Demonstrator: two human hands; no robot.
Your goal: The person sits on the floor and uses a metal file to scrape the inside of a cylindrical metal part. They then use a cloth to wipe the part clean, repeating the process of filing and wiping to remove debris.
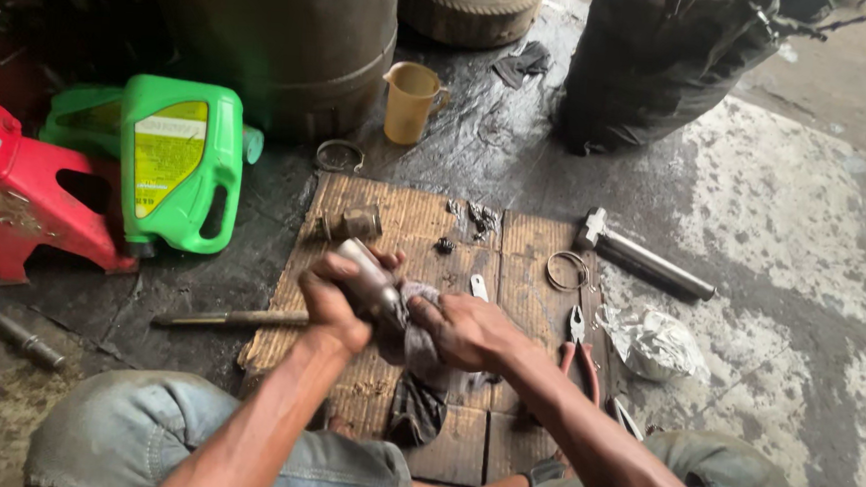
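Observation:
My left hand [331, 302] grips a short metal cylinder part [366, 275] over a sheet of corrugated cardboard [522, 254] on the floor. My right hand [468, 331] presses a dirty grey rag [415, 348] against the lower end of that part. The rag hangs down toward my knees. Another small metal fitting [351, 222] lies on the cardboard just beyond my left hand, and a thin metal bar [228, 318] sticks out to the left from under it.
On the cardboard lie small bolts [475, 216], a wire ring [566, 271] and red-handled pliers [579, 348]. A metal hammer [643, 254] and crumpled foil [652, 342] sit to the right. A green jug [179, 163], red stand [25, 193], yellow cup [411, 102], drum and tyre stand behind.

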